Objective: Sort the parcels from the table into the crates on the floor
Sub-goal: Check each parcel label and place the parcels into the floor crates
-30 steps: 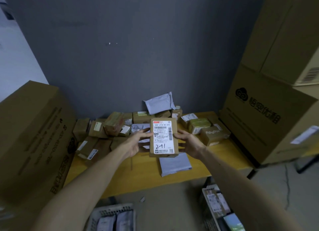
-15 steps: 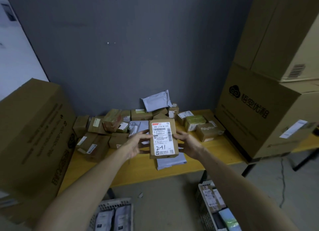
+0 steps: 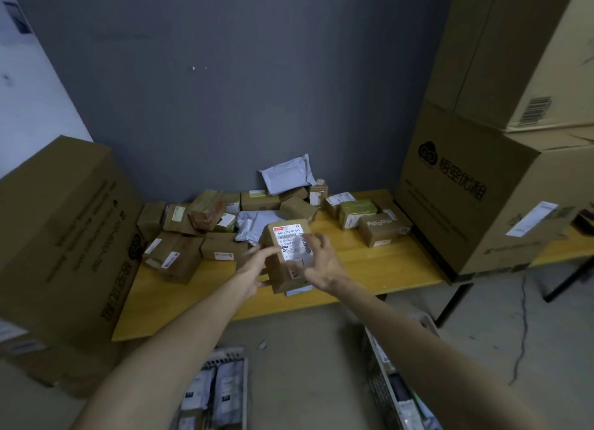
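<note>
Crowding the table (image 3: 385, 269) behind the held parcel (image 3: 279, 277): piled boxes (image 3: 221, 246).

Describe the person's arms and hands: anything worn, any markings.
Both arms are bare as far as the view shows: no sleeve on the left arm or the right arm. The left hand and the right hand wear no gloves. I see no watch, band or ring, though both hands are motion-blurred.

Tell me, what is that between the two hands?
A brown parcel with a white label, seen in the head view. The left hand and right hand hold it above the table.
</note>
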